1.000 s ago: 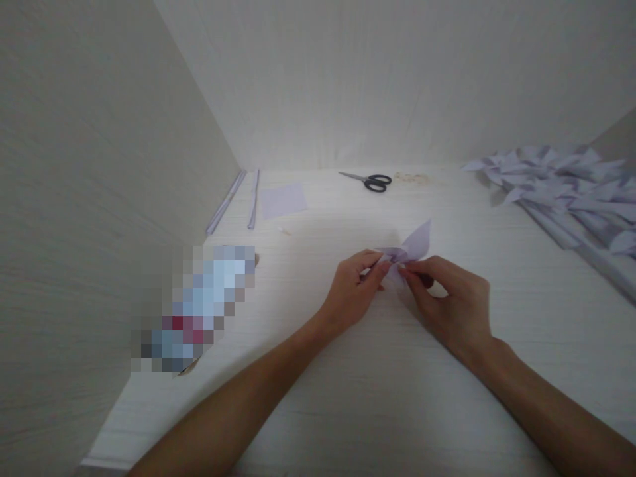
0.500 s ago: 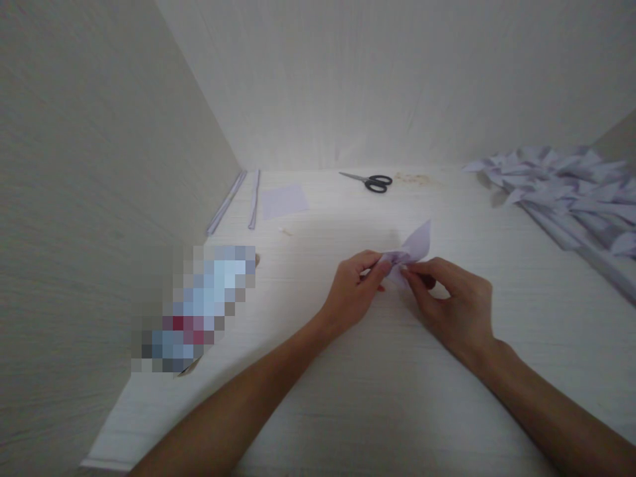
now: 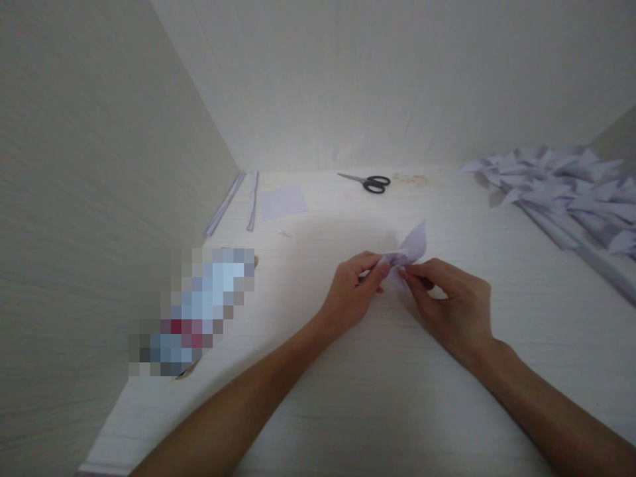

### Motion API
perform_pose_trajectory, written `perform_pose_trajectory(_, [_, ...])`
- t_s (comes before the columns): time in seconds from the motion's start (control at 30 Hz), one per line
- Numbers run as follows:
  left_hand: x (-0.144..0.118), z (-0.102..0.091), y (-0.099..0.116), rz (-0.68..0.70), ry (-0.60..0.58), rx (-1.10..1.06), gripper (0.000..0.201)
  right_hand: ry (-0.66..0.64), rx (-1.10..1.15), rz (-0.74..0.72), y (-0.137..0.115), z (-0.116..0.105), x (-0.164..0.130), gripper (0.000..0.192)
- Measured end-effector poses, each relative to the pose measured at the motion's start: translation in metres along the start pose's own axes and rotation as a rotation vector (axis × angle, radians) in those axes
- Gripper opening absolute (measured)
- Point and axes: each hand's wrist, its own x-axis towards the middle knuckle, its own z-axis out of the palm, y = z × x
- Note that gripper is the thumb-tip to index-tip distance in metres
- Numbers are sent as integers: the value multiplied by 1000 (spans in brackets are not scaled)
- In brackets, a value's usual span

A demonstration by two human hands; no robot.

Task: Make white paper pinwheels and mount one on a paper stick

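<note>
White table (image 3: 358,411), walled at left and far side, far right carrying a heap of folded lilac paper pieces (image 3: 561,192), seemingly set aside out of the working space. Far left: two paper strips (image 3: 253,199) along the wall, a flat lilac square (image 3: 283,201); black-handled scissors (image 3: 370,182) far centre. Centre: left hand (image 3: 352,291) and right hand (image 3: 452,305), fingertips pinched closed on one small folded lilac paper (image 3: 410,252), held between them just above the table, pointed flap free, apparently to press a crease.
</note>
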Motion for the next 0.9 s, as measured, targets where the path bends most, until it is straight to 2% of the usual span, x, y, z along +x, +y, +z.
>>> perform_pose_trajectory(0.4, [-4, -1, 4, 76, -45, 173, 30, -62, -44, 5, -2, 0, 1, 14])
perform_pose_trajectory(0.63, [-4, -1, 5, 120, -49, 203, 29, 28, -70, -11, -5, -2, 3, 15])
perform_pose_trajectory(0.9, [-5, 0, 8, 196, -36, 300, 30, -97, -42, 66, -3, 0, 1, 17])
